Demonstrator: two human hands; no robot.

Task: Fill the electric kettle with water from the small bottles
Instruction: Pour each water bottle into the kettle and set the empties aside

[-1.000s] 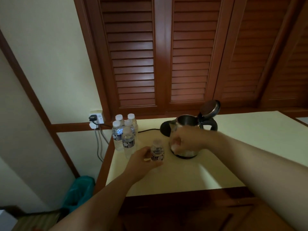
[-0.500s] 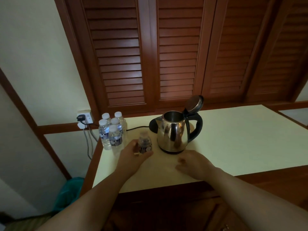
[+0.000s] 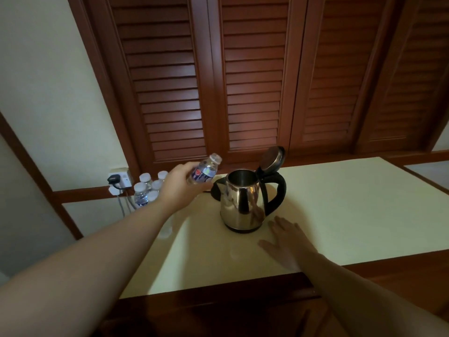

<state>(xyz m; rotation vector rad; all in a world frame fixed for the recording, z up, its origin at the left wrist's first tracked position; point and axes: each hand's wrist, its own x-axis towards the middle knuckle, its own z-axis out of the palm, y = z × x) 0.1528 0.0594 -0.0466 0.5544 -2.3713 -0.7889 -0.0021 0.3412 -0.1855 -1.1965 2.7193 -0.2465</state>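
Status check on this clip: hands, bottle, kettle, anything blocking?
Left hand grips uncapped bottle, raised beside kettle. Right hand flat on table. Kettle lid open; path clear.

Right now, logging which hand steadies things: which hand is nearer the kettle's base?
Right. The right hand lies flat on the table just in front of the kettle base, not touching it. The left hand holds an uncapped bottle raised left of the rim.
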